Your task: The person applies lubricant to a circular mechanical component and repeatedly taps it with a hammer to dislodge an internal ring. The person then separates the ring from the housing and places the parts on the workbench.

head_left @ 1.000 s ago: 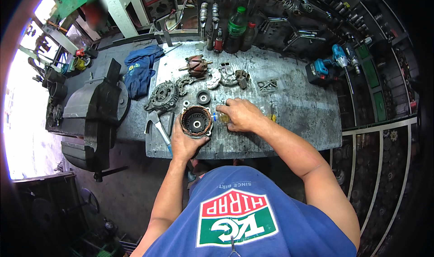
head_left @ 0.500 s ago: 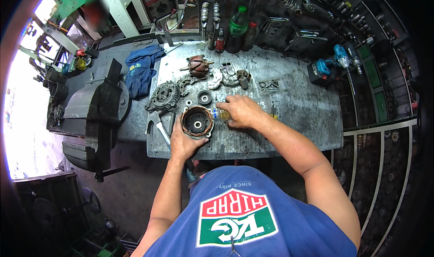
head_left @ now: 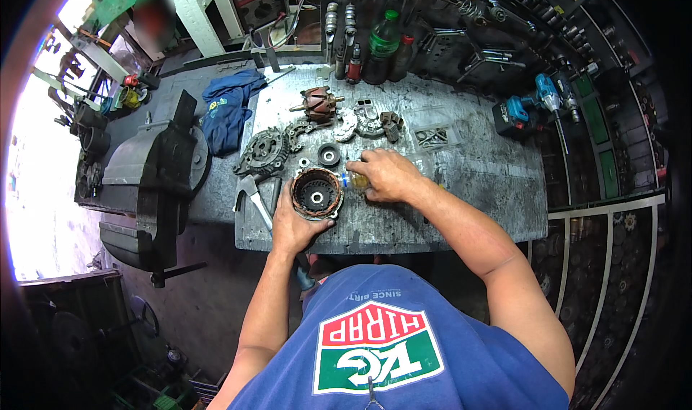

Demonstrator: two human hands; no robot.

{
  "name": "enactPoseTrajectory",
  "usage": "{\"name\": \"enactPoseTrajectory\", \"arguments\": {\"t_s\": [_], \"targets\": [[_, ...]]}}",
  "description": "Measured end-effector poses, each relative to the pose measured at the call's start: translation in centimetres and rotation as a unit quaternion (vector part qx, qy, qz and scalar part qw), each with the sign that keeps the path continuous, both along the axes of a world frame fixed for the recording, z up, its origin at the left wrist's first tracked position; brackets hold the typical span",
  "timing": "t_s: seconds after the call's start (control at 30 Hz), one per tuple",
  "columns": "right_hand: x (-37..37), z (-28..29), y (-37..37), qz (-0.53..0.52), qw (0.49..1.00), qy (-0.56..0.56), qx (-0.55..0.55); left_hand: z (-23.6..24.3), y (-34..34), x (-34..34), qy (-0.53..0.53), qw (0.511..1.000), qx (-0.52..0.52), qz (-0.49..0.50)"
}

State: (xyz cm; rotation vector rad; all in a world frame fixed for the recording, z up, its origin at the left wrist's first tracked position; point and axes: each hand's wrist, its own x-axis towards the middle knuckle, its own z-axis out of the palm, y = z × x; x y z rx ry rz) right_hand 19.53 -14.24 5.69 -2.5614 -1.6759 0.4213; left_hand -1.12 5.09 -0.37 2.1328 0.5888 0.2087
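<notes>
The person wears a blue sleeveless shirt point(head_left: 389, 338) with a red, white and green patch; both forearms are bare.

Daylight pours in from left of the bench vise point(head_left: 155, 176), blown out to pure white there. The metal worktop point(head_left: 476, 172) is evenly lit and sharp, with faint sheen. Right of the worktop, shelves sink into deep shadow. Fisheye bending curves edges; the corners are black.
</notes>
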Motion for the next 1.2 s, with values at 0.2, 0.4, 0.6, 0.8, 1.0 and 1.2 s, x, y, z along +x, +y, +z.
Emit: {"name": "enactPoseTrajectory", "arguments": {"t_s": [0.2, 0.4, 0.6, 0.8, 1.0, 1.2], "targets": [[0.2, 0.2, 0.0, 0.005, 1.000, 0.009, 0.000, 0.1, 0.0, 0.0, -0.005, 1.000, 0.001, -0.002], [0.4, 0.0, 0.3, 0.006, 1.000, 0.011, 0.002, -0.3, 0.1, 0.0, -0.006, 1.000, -0.003, -0.003], [0.7, -0.1, 0.4, 0.016, 1.000, 0.004, 0.005, -0.6, 0.3, 0.0, -0.005, 1.000, 0.003, -0.013], [0.1, -0.3, -0.5, 0.008, 0.999, 0.035, 0.017, -0.6, 0.5, -0.1, 0.001, 1.000, -0.008, -0.021], [-1.2, -1.4, -2.6, -0.022, 0.995, 0.095, 0.037, -1.1, 1.4, -0.2, -0.016, 0.998, 0.008, -0.064], [-1.5, -2.3, -4.6, -0.080, 0.982, 0.151, 0.084, -0.4, 4.3, 0.4, 0.023, 0.988, 0.037, -0.145]]}}
